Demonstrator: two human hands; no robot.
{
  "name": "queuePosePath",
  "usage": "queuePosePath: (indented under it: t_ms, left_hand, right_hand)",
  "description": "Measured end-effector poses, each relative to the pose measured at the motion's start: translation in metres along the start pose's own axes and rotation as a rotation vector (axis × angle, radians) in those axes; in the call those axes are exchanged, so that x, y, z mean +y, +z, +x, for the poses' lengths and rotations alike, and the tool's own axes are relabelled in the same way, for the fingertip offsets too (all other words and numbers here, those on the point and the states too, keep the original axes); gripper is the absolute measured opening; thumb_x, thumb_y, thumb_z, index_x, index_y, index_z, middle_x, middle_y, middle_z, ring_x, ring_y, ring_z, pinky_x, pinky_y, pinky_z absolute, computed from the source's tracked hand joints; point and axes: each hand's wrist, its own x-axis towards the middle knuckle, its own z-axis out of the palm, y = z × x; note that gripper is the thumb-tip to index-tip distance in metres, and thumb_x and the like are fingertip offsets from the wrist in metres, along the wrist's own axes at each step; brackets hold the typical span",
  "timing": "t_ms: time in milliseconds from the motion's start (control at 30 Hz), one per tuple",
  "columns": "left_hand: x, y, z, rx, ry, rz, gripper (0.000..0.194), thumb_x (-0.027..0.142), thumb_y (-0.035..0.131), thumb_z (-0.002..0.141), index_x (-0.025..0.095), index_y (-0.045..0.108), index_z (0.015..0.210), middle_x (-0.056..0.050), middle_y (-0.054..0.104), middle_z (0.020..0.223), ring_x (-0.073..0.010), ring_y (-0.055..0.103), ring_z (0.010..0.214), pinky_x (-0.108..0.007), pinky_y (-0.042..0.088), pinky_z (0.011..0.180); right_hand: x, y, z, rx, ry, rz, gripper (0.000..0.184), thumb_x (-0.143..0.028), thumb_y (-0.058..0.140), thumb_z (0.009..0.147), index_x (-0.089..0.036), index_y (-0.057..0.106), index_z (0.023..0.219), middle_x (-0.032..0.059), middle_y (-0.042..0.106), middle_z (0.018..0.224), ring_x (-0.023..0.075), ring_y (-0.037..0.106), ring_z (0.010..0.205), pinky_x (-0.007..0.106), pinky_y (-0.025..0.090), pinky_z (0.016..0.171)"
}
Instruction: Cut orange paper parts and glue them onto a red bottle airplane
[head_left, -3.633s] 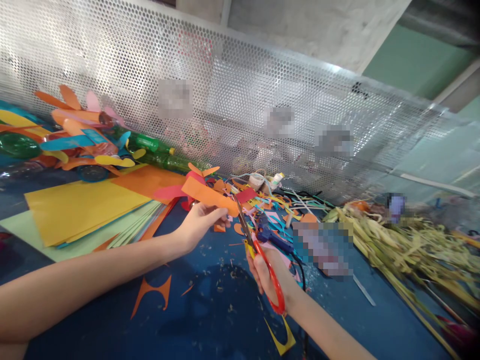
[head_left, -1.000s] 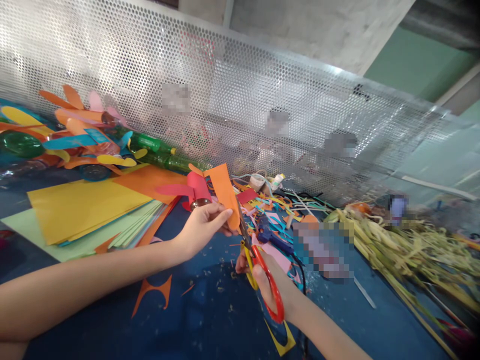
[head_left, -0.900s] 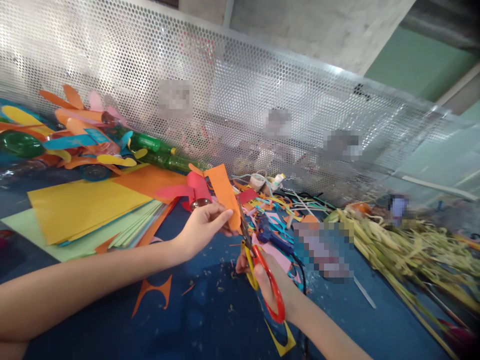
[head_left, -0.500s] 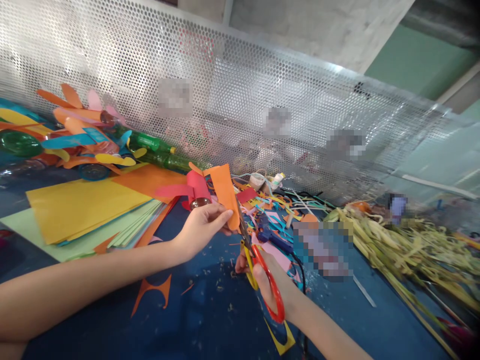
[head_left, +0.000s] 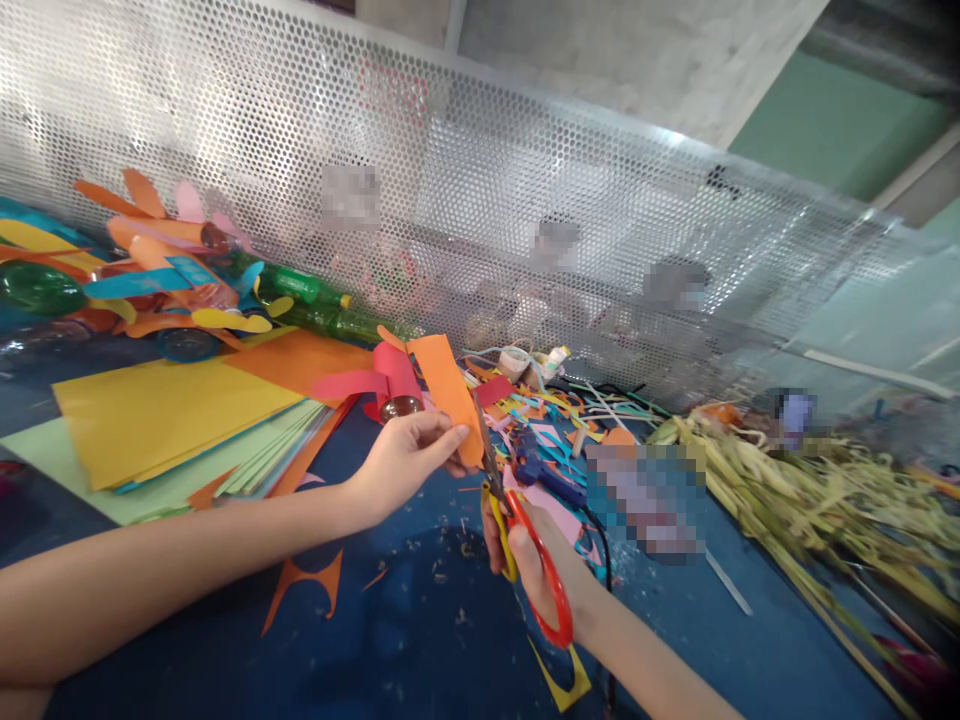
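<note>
Pinched between the thumb and fingers of my left hand (head_left: 412, 450) is a strip of orange paper (head_left: 444, 385) with a rounded lower end. My right hand (head_left: 529, 550) grips a pair of scissors (head_left: 551, 580) with one red and one yellow handle. The blades lie along the right edge of the strip, near its rounded end. Behind my left hand, a small bottle wrapped in red paper (head_left: 395, 372) lies on the blue table (head_left: 360, 620). Orange paper scraps (head_left: 322, 575) and a yellow cut-out (head_left: 566, 685) lie near my forearms.
Sheets of coloured paper (head_left: 165, 410) are stacked on the left, with paper-decorated bottle models (head_left: 180, 275) behind. A blue glue gun (head_left: 551, 475) and paper scraps lie right of centre. Dried plant strips (head_left: 810, 500) spread at the right. A bubble-wrap sheet (head_left: 480, 180) hangs across the back.
The orange strip has dipped slightly and tilted at its upper end. Both hands and the scissors have shifted only a little, with the blades still against the strip's edge.
</note>
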Motion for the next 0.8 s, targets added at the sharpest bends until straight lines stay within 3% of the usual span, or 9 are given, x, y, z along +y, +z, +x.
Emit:
queuePosePath:
  t_ms: [367,800]
  left_hand:
    - [-0.0035,-0.0012,0.0012,-0.003,-0.009,-0.029,0.019,0.033,0.06,0.077,0.017,0.065,0.069,-0.001,0.067,0.062,-0.0119,0.062,0.054,-0.022,0.051,0.056]
    - [-0.0054,-0.0025,0.0022,-0.007,-0.025,-0.019,0.022,0.035,0.059,0.078,0.015,0.062,0.07,0.0,0.066,0.061,-0.0118,0.062,0.056,-0.022,0.051,0.057]
  right_hand:
    - [0.0062,0.0021,0.0003,0.008,0.021,-0.001,0.06,-0.07,0.012,0.082,-0.018,0.043,0.074,-0.0017,0.041,0.055,0.0107,0.038,0.046,0.024,0.03,0.044]
    - [0.0062,0.002,0.0015,0.018,0.049,0.029,0.055,-0.068,0.017,0.083,-0.019,0.038,0.068,-0.0034,0.037,0.052,0.0089,0.035,0.044,0.021,0.029,0.042]
